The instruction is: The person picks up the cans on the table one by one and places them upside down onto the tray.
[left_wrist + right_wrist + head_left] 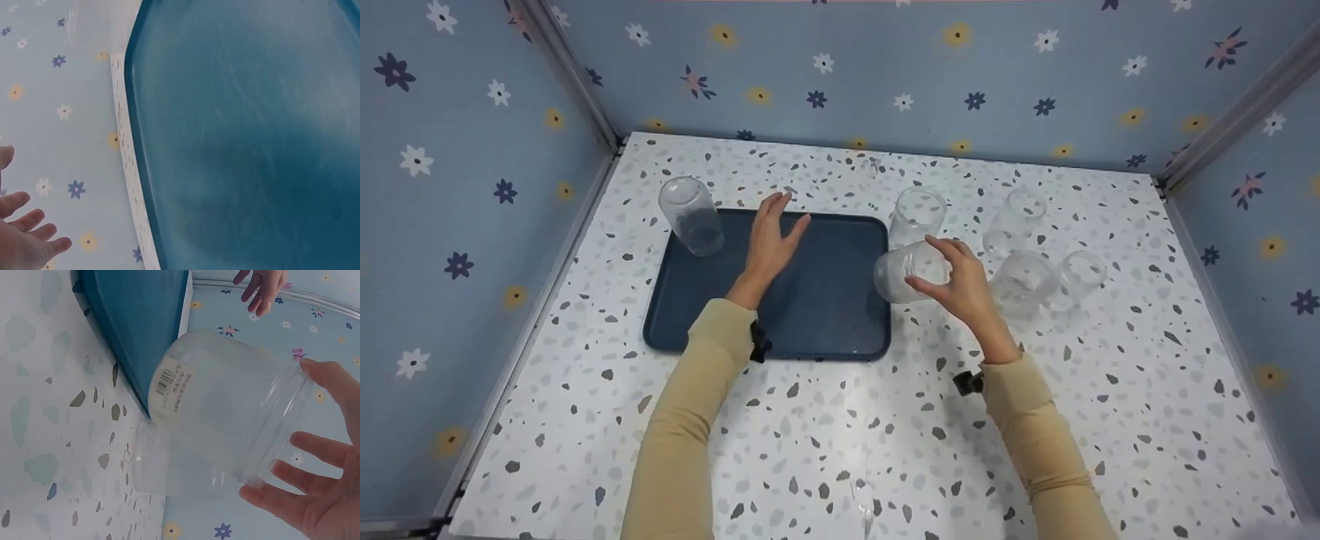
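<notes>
My right hand [966,286] grips a clear plastic jar [896,274] by its rim end, thumb on one side and fingers on the other. The jar tilts over the right edge of the dark blue tray [840,322], base towards the tray. A printed label [171,387] shows near its base in the right wrist view. Over the tray's middle, my left hand [769,244] hangs with fingers extended and holds nothing. Another clear jar [694,217] stands base up at the tray's far left corner.
Several clear jars stand on the speckled table [840,442] right of the tray, among them one [919,214] just behind the held jar and one [1024,281] beside my right hand. Flowered panels [870,75] enclose the back and both sides.
</notes>
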Tool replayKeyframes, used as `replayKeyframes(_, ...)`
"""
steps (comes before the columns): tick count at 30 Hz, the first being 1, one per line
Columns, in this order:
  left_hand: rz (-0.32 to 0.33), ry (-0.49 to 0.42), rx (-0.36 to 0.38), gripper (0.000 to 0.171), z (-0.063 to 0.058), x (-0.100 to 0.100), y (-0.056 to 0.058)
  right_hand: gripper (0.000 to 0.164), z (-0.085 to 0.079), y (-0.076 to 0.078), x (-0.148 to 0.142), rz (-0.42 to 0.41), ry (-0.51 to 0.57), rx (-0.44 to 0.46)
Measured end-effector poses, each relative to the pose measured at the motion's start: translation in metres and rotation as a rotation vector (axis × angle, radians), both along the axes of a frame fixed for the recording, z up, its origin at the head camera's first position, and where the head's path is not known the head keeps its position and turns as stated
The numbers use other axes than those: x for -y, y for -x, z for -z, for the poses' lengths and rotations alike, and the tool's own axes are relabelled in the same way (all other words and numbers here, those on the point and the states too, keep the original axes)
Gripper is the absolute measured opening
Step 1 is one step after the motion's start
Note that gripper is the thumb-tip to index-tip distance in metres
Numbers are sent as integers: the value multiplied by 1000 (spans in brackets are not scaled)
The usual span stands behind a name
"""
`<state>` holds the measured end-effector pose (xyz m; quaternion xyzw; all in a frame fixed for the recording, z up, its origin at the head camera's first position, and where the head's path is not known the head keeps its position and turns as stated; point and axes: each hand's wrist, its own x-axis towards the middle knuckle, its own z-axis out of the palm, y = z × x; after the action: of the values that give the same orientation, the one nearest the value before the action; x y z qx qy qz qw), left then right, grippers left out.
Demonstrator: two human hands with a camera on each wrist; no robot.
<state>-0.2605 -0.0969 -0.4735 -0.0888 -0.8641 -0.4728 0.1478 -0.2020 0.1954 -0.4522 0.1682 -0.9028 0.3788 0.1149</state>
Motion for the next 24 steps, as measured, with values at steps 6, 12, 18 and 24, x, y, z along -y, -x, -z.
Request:
replayKeyframes(6, 48, -129, 6, 48, 7, -15, -8, 61, 8, 1, 5, 14, 185, -21)
replayKeyframes(12, 83, -229, 51, 46, 8, -30, -17, 58, 9, -1, 13, -4, 371, -19)
replayKeyframes(18, 146, -341, 101, 45, 4, -43, -26, 53, -5, -11, 26, -24, 526, 22)
replayKeyframes(24, 244, -487, 131, 45, -14, -52, -44, 52, -1, -10, 32, -58, 621, 16)
